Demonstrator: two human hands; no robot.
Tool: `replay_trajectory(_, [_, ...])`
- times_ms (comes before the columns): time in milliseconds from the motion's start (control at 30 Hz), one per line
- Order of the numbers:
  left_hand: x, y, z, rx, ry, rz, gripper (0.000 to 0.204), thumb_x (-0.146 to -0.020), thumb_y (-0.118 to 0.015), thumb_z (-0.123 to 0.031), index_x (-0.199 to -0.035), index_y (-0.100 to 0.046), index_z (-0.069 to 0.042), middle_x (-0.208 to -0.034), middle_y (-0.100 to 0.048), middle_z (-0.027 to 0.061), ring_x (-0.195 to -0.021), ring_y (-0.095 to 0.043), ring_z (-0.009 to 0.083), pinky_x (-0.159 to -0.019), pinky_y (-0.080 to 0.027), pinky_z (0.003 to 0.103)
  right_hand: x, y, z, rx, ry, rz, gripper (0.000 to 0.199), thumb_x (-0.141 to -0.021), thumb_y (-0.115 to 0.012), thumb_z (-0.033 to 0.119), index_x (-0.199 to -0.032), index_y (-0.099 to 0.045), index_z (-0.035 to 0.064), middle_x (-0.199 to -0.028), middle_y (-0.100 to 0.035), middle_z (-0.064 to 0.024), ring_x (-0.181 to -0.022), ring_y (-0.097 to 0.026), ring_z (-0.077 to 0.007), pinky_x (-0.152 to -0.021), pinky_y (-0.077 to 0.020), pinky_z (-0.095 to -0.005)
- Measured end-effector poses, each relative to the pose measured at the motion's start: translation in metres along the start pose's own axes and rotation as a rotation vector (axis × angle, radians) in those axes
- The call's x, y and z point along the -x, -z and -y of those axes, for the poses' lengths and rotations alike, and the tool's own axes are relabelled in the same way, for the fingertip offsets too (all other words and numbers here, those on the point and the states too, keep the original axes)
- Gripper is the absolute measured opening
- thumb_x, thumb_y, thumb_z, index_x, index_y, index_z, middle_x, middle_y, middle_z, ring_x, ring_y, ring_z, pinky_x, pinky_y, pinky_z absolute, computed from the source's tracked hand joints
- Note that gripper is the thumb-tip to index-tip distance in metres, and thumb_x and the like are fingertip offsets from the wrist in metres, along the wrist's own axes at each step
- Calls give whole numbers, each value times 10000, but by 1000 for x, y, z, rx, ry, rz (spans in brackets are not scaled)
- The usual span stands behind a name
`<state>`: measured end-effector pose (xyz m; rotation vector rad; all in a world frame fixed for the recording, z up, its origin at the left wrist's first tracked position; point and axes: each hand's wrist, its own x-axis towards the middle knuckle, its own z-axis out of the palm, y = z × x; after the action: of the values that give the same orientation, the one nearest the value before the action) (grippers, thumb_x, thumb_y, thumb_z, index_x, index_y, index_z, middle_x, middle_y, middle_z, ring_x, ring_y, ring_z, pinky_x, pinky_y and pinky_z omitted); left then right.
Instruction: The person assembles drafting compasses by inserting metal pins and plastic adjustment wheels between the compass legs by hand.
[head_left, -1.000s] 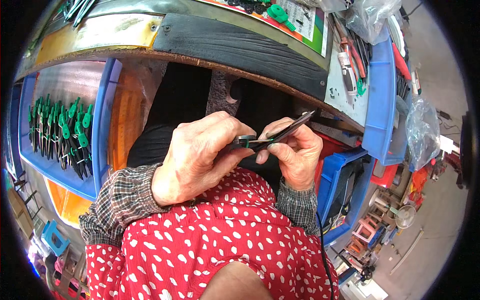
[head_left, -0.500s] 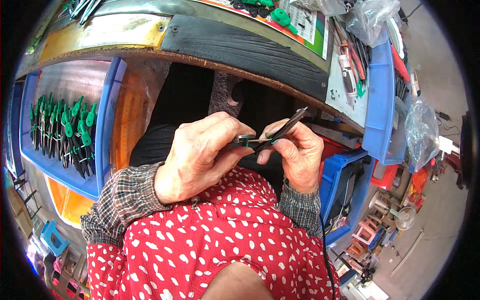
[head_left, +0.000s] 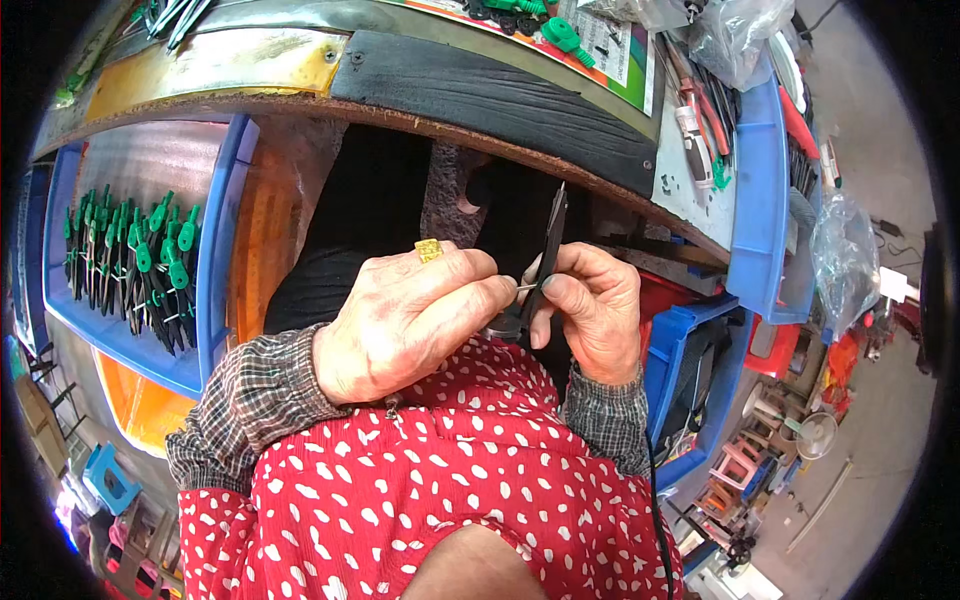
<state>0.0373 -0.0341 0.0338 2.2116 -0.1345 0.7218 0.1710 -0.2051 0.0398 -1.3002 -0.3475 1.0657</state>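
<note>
My right hand is closed, thumb and fingers pinching a slim black blade-like piece that stands nearly upright with a narrow pointed tip at its far end. My left hand, wearing a gold ring, is closed too. Between its thumb and forefinger is a thin, light metal pin, which reaches across to the black piece. The rest of what the left fingers hold is hidden behind them. Both hands are above my lap, in front of the bench edge.
To the left, a blue bin holds several black pieces with green ends. The wooden bench runs across the front, with green parts on it. Red-handled pliers lie at right, near a blue tray and a lower blue crate.
The black piece has swung from a slant to nearly upright. My left hand has rolled over, bringing the ring into view. The round metal end and green part near its fingertips no longer show.
</note>
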Motion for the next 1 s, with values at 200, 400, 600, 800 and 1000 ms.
replay_trajectory(200, [8,0,1,-25,-55,-31,331,-651,-728,-34,-970,-641,-32,-884,-642,86,-672,-640,210,-540,-493,284,3,-9,3,8,-30,14,226,-880,-649,71,-1035,-583,-81,-767,-631,-85,-528,-598,-120,-471,-498,-223])
replay_trajectory(400, [12,1,-1,19,-46,-43,324,-655,-725,-37,-968,-641,-29,-881,-642,91,-677,-641,213,-551,-499,287,4,-16,4,-16,39,-6,298,-868,-656,52,-1117,-540,-62,-769,-621,-64,-535,-584,-103,-466,-482,-202])
replay_trajectory(600, [15,1,-4,10,-62,-52,329,-657,-727,-44,-973,-637,-26,-890,-641,101,-689,-647,222,-568,-509,292,7,-17,-1,55,74,-18,273,-872,-662,83,-1089,-559,-46,-757,-628,-47,-545,-579,-82,-462,-463,-191])
replay_trajectory(800, [17,6,-8,38,-10,-45,326,-658,-734,-30,-968,-636,-27,-894,-645,106,-741,-657,229,-605,-518,298,10,-17,1,109,58,14,256,-903,-639,149,-1066,-588,-40,-763,-651,-58,-593,-605,-67,-488,-474,-185])
replay_trajectory(1000, [19,10,-7,169,127,-74,309,-682,-742,22,-968,-633,-19,-897,-651,121,-768,-657,252,-645,-523,305,11,-19,4,93,44,75,233,-941,-565,123,-1092,-582,-54,-802,-666,-109,-633,-647,-122,-558,-540,-230])
